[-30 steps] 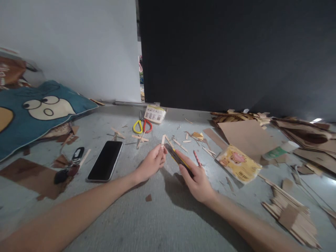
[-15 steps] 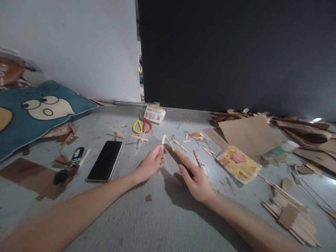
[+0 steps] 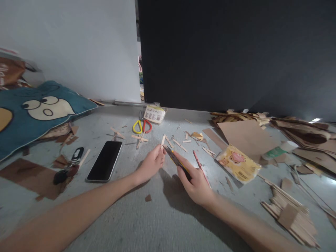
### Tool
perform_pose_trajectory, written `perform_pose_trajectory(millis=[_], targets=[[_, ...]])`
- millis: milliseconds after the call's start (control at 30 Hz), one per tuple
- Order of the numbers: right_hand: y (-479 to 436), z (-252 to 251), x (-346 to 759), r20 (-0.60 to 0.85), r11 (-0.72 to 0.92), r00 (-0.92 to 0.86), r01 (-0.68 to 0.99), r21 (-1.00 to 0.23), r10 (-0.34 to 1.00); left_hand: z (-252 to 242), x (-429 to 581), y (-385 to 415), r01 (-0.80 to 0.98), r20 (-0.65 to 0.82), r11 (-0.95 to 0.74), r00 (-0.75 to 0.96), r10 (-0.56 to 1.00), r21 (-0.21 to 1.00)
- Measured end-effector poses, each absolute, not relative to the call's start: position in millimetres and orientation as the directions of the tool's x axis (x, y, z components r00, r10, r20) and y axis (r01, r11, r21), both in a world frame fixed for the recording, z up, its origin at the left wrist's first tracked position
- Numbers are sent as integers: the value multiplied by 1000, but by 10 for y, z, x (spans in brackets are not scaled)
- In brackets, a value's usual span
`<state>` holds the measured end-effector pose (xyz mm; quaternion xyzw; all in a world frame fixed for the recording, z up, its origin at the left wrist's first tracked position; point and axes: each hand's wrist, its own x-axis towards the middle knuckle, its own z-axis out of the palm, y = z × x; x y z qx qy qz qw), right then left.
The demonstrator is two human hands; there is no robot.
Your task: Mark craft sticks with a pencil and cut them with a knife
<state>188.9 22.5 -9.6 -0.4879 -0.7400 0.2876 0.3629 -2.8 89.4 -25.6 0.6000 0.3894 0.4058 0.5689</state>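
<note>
Between its thumb and fingers, my left hand point(image 3: 153, 161) pinches a small wooden stick point(image 3: 163, 140), which points up and away from me. My right hand point(image 3: 196, 183) is wrapped round a yellow and black utility knife point(image 3: 176, 160). The knife's front end is close to the stick, beside my left fingertips; whether the blade touches the wood I cannot tell. Just beyond my hands lie loose cut stick pieces point(image 3: 180, 144) and a small crossed-stick shape point(image 3: 140, 138). A red patterned pencil point(image 3: 196, 159) lies partly behind my right hand.
Scissors point(image 3: 142, 126) with yellow and red handles lie ahead. A phone point(image 3: 105, 161) and keys point(image 3: 68, 166) are on the left, near a blue cushion point(image 3: 49, 112). To the right are a yellow packet point(image 3: 238, 163), a glue stick point(image 3: 279, 150), cardboard point(image 3: 249, 134) and a stick bundle point(image 3: 291, 213).
My right hand has drawn back slightly toward me with the knife, showing more of the pencil. My left hand and the stick have hardly moved.
</note>
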Motion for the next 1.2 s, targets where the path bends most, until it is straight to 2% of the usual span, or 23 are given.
perform_pose_trajectory(millis=[433, 567, 767, 867, 933, 1067, 1133, 1200], targets=[[87, 146, 1760, 191, 312, -249, 684, -659, 950, -275, -39, 874, 166, 105, -163, 308, 946, 973], [81, 200, 1744, 170, 292, -247, 643, -708, 954, -240, -34, 848, 224, 110, -182, 298, 948, 957], [179, 196, 1779, 136, 212, -201, 431, -877, 970, -243, -31, 850, 177, 89, -147, 299, 950, 973], [223, 193, 1767, 9, 52, -173, 247, -968, 985, -248, -30, 867, 83, 56, -89, 331, 942, 993], [242, 184, 1760, -94, -87, -165, 50, -995, 982, -247, -32, 883, 34, 48, -65, 356, 933, 997], [300, 155, 1798, -245, -318, -246, -325, -891, 938, -251, -41, 920, -8, 53, -54, 356, 933, 999], [342, 135, 1839, -263, -378, -310, -406, -832, 913, -255, -46, 931, -16, 48, -45, 365, 930, 999], [379, 104, 1877, -237, -366, -323, -431, -825, 916, -255, -49, 933, -18, 38, -34, 394, 918, 999]])
